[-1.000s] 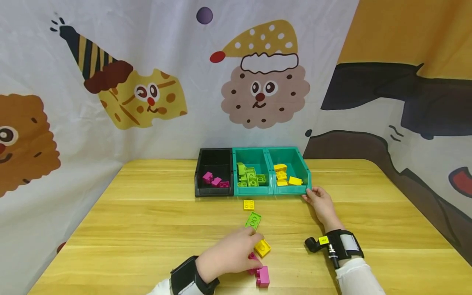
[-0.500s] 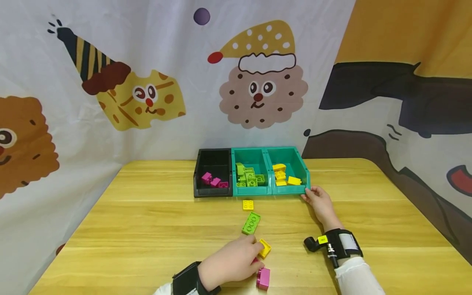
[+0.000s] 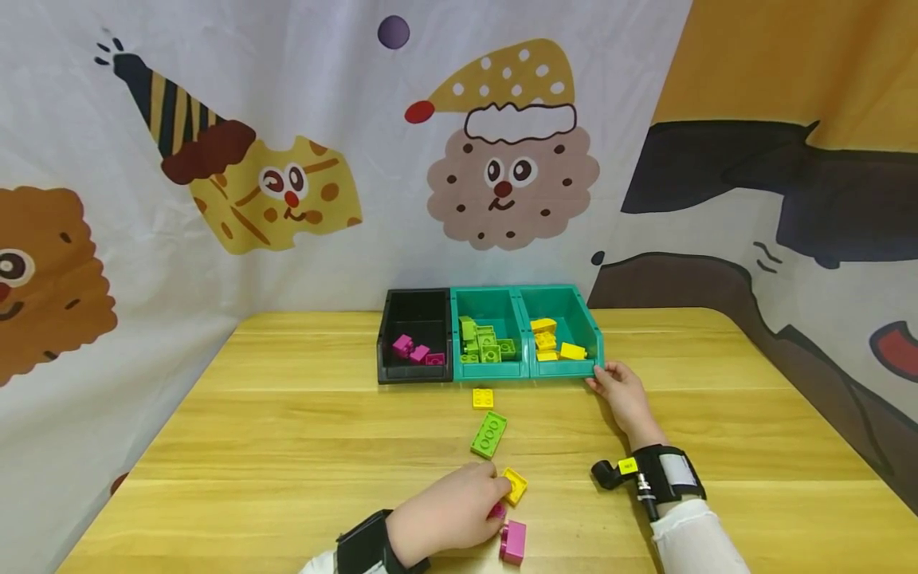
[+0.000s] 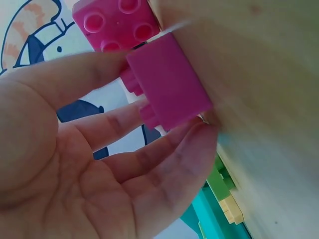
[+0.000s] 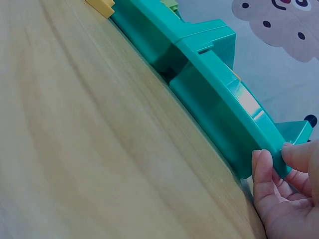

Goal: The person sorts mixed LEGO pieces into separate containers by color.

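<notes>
My left hand (image 3: 448,509) pinches a pink toy building brick (image 4: 169,84) between thumb and fingertips, low at the table; in the head view the hand covers most of that brick. A second pink brick (image 3: 512,542) lies close by on the near side, its studs (image 4: 117,22) showing in the left wrist view. Just beyond the fingers sits a yellow brick (image 3: 514,486), partly covered by them. At the row of bins, my right hand (image 3: 622,395) grips the front right corner of the right teal bin (image 5: 214,119), thumb on top and fingers below.
A green brick (image 3: 489,434) and a small yellow brick (image 3: 483,399) lie between the left hand and the bins. The black bin (image 3: 414,375) holds pink bricks, the middle teal bin (image 3: 492,371) green ones, and the right one yellow. A printed cloth hangs behind the table.
The left hand has shifted slightly toward the near side, uncovering more of the green brick. The right hand stays at the bin's corner.
</notes>
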`<act>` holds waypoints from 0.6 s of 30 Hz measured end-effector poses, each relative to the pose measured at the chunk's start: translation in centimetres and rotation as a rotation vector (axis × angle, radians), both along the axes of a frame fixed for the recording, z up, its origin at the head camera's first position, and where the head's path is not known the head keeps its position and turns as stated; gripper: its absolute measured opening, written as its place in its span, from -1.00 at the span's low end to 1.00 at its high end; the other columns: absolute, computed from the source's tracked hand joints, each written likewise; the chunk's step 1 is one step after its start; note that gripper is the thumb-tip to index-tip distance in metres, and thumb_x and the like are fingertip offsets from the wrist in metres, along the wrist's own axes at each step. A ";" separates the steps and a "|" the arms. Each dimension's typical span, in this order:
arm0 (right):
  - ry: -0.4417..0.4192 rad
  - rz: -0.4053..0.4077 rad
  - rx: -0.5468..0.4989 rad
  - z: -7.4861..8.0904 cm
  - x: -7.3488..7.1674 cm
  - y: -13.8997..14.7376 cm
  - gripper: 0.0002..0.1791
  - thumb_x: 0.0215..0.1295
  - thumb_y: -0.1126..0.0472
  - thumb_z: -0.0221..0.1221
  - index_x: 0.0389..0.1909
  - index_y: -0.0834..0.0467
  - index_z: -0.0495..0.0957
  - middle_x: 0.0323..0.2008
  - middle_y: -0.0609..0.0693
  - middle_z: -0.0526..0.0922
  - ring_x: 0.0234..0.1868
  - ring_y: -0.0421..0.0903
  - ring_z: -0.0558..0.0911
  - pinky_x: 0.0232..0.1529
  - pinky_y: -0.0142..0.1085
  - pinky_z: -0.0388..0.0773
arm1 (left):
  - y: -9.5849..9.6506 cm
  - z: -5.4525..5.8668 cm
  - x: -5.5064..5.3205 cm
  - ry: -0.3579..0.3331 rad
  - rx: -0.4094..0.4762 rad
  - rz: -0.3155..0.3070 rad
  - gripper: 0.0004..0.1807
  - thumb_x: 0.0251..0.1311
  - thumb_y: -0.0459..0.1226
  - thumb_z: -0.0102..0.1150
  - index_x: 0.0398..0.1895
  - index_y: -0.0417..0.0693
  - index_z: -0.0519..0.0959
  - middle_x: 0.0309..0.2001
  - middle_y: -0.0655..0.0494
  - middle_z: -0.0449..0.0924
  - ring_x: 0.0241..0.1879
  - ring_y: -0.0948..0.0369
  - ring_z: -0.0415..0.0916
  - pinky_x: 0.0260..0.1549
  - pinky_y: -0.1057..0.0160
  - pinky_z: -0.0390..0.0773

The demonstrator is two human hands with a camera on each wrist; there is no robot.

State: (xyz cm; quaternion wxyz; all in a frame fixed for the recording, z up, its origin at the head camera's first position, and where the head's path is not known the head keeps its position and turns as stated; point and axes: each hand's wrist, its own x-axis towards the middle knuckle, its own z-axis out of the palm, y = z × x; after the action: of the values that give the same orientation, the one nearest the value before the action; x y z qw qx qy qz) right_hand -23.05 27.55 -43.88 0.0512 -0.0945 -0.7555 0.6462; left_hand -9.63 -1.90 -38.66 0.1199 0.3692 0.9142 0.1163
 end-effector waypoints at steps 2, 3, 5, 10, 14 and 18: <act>-0.005 0.001 0.009 0.0 0.0 0.0 -0.67 0.46 0.23 -0.08 0.05 0.41 0.23 -0.22 -0.01 0.40 -0.33 -0.44 0.51 -0.21 -0.60 0.49 | 0.0 -0.1 0.0 -0.007 -0.003 -0.001 -0.79 0.15 -0.16 0.27 -0.15 0.06 0.58 -0.43 0.27 0.33 -0.46 0.35 0.25 -0.38 0.44 0.32; -0.007 0.002 0.012 0.0 0.0 0.0 -0.67 0.46 0.22 -0.08 0.05 0.41 0.23 -0.21 0.00 0.40 -0.33 -0.44 0.51 -0.20 -0.60 0.49 | 0.0 -0.1 0.0 -0.010 -0.006 -0.001 -0.77 0.14 -0.16 0.28 -0.14 0.07 0.58 -0.43 0.27 0.33 -0.46 0.35 0.25 -0.38 0.44 0.33; -0.009 0.003 0.017 -0.1 0.0 0.0 -0.67 0.46 0.21 -0.09 0.05 0.40 0.23 -0.20 0.01 0.39 -0.32 -0.44 0.51 -0.20 -0.60 0.50 | 0.0 -0.1 0.0 -0.010 -0.009 -0.001 -0.77 0.13 -0.16 0.29 -0.14 0.07 0.58 -0.42 0.28 0.35 -0.46 0.35 0.26 -0.38 0.44 0.33; -0.005 0.002 0.015 -0.1 -0.1 0.0 -0.69 0.46 0.21 -0.09 0.02 0.39 0.25 -0.21 0.01 0.38 -0.33 -0.43 0.52 -0.22 -0.60 0.50 | 0.0 0.0 0.0 -0.001 -0.009 -0.003 -0.79 0.15 -0.20 0.27 -0.14 0.05 0.58 -0.42 0.26 0.37 -0.46 0.34 0.26 -0.37 0.43 0.33; -0.002 -0.004 0.013 0.0 0.0 0.0 -0.69 0.46 0.21 -0.08 0.02 0.39 0.25 -0.22 -0.01 0.39 -0.34 -0.43 0.52 -0.22 -0.60 0.50 | 0.0 0.0 0.0 0.024 0.001 -0.008 -0.86 0.19 -0.22 0.23 -0.20 0.03 0.59 -0.42 0.26 0.39 -0.47 0.35 0.26 -0.37 0.44 0.36; -0.007 -0.006 0.012 0.1 0.0 0.0 -0.69 0.46 0.22 -0.08 0.02 0.39 0.24 -0.23 -0.02 0.40 -0.34 -0.43 0.52 -0.22 -0.60 0.49 | 0.0 0.1 0.0 0.060 0.017 -0.015 -0.89 0.21 -0.23 0.21 -0.22 0.02 0.56 -0.43 0.26 0.40 -0.48 0.36 0.26 -0.39 0.45 0.37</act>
State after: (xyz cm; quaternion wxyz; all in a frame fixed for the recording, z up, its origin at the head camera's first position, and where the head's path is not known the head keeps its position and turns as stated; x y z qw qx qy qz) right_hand -23.01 27.53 -43.80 0.0511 -0.0988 -0.7592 0.6413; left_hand -9.60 -1.90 -38.56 0.0901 0.3801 0.9137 0.1119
